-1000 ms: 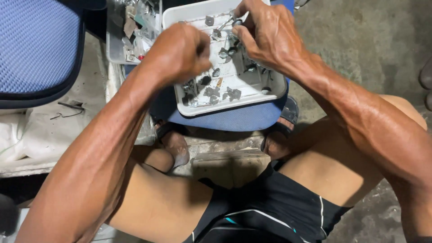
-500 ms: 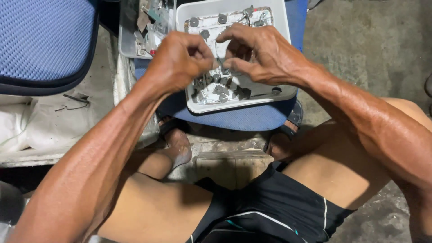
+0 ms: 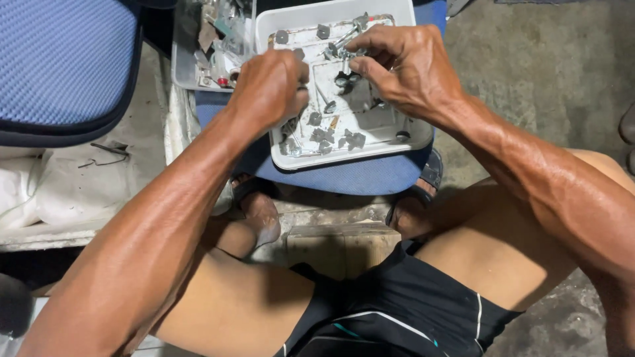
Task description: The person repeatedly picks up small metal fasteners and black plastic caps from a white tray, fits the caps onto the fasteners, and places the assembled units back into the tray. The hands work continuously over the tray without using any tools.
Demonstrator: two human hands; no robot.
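Rough grey concrete floor (image 3: 549, 79) lies under a seated person in black shorts (image 3: 397, 311), whose bare knees frame a low blue cushioned stool (image 3: 344, 175). On that stool rests a white rectangular plastic tray (image 3: 403, 142), scattered with small grey metal parts (image 3: 321, 135). Just beside the tray, toward the upper left, stands a clear plastic container (image 3: 198, 46) holding mixed scraps and small bits. A blue mesh chair seat (image 3: 63, 63) fills the upper left corner, and crumpled white cloth (image 3: 40, 192) lies below it.

Over the tray's left half, the left hand (image 3: 268, 89) is curled into a loose fist, knuckles up; what it grips, if anything, is hidden by the fingers. At the tray's upper right the right hand (image 3: 410, 69) has thumb and forefinger pressed together on a small silvery metal piece (image 3: 344, 47), held just above the tray floor. Both hands are near each other but apart.
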